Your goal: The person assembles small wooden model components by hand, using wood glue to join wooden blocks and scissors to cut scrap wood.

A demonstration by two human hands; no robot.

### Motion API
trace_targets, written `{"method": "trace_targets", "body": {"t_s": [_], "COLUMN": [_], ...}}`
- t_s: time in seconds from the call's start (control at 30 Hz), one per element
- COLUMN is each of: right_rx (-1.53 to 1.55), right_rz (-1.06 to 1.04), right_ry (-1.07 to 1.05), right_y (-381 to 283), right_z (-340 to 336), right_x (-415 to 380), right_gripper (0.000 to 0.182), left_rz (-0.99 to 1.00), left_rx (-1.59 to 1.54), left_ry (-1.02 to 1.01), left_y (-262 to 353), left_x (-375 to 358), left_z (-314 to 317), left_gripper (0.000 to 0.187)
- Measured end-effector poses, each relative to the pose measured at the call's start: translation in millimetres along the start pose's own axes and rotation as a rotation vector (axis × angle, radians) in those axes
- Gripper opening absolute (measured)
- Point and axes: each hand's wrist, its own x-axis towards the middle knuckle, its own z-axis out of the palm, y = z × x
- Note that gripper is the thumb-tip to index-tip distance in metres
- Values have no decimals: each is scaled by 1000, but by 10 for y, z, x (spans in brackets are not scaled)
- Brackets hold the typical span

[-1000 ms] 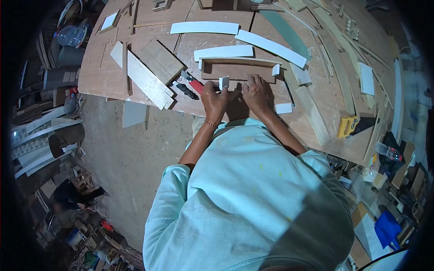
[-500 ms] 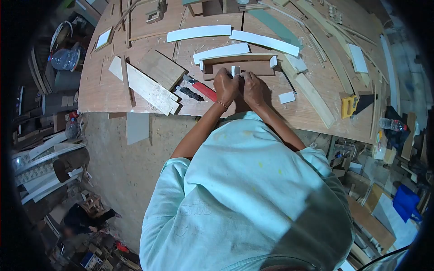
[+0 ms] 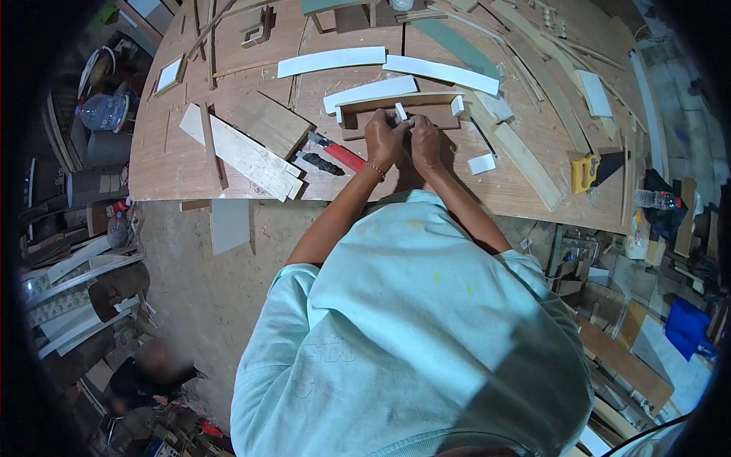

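Observation:
My left hand (image 3: 384, 140) and my right hand (image 3: 424, 143) are close together at the near side of a brown wooden frame (image 3: 438, 114) with small white end blocks. Between my fingertips is a small white piece (image 3: 400, 112), tilted, and the fingers of both hands are closed on it. Left of my left wrist lies a red cutter (image 3: 343, 154), beside a dark crumpled strip (image 3: 320, 163). A small white block (image 3: 482, 164) and a dark pencil (image 3: 483, 136) are to the right of my right hand.
Curved white strips (image 3: 332, 61) lie beyond the frame. A flat board (image 3: 270, 123) and a long pale board (image 3: 236, 152) are at the left. A yellow-handled saw (image 3: 585, 174) rests at the right of the wooden table (image 3: 171, 179). A person (image 3: 145, 381) is low at the left.
The small white piece has tilted between my fingers. The view has shifted slightly. The person at the lower left has changed posture.

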Motion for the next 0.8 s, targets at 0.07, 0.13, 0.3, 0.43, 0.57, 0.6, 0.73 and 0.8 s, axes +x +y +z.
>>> {"method": "trace_targets", "body": {"t_s": [0.07, 0.13, 0.3, 0.43, 0.57, 0.6, 0.73, 0.8], "right_rx": [-21, 34, 62, 18, -14, -17, -15, -32], "right_rz": [-27, 50, 89, 91, 106, 107, 110, 88], "right_ry": [83, 73, 129, 126, 159, 161, 139, 154], "right_y": [-64, -199, -156, -124, -129, -122, -100, -88], "right_z": [-27, -57, 56, 88, 79, 81, 96, 100], "right_x": [13, 76, 85, 115, 127, 126, 132, 135], "right_gripper": [13, 16, 20, 19, 19, 19, 19, 19], "left_rz": [13, 123, 206, 174, 213, 242, 305, 333], "left_rx": [-108, -88, -17, -89, -33, -56, 13, 187], "left_ry": [25, 138, 114, -181, -564, -640, -678, -793], "left_y": [-31, -215, -172, -212, -248, -226, -102, -44], "left_x": [-26, 58, 539, 971, 1209, 1225, 1242, 1271], "left_z": [-73, -115, -459, -519, -403, -375, -285, -278], "left_gripper": [17, 11, 20, 19, 18, 17, 16, 16]}}
